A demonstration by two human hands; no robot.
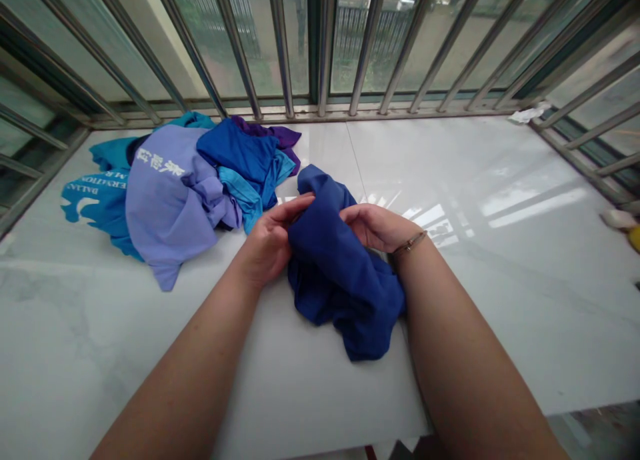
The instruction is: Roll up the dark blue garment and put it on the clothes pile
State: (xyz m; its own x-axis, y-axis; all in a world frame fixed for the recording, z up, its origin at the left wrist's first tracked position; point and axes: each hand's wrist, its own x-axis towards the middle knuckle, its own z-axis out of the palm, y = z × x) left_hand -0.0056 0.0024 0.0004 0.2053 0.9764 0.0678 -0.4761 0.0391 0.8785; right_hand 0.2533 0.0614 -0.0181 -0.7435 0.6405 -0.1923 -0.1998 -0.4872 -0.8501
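A crumpled dark blue cloth garment [345, 267] is bunched up in front of me, its lower folds resting on the white surface. My left hand [275, 240] is closed around its upper left side, thumb along the top edge. From the right, my right hand [375, 227] grips the upper folds, with the fingertips hidden in the fabric. What kind of garment it is cannot be made out. To the left of my hands lies a heap of clothes, with a lavender shirt [170, 193] bearing white characters on top.
In the heap are a bright blue garment [240, 147], a printed teal-blue shirt [95, 200] and a purple piece [275, 133]. Metal bars [320, 60] stand before the windows along the back. A crumpled white tissue [529, 115] lies at the far right corner of the glossy surface [500, 280].
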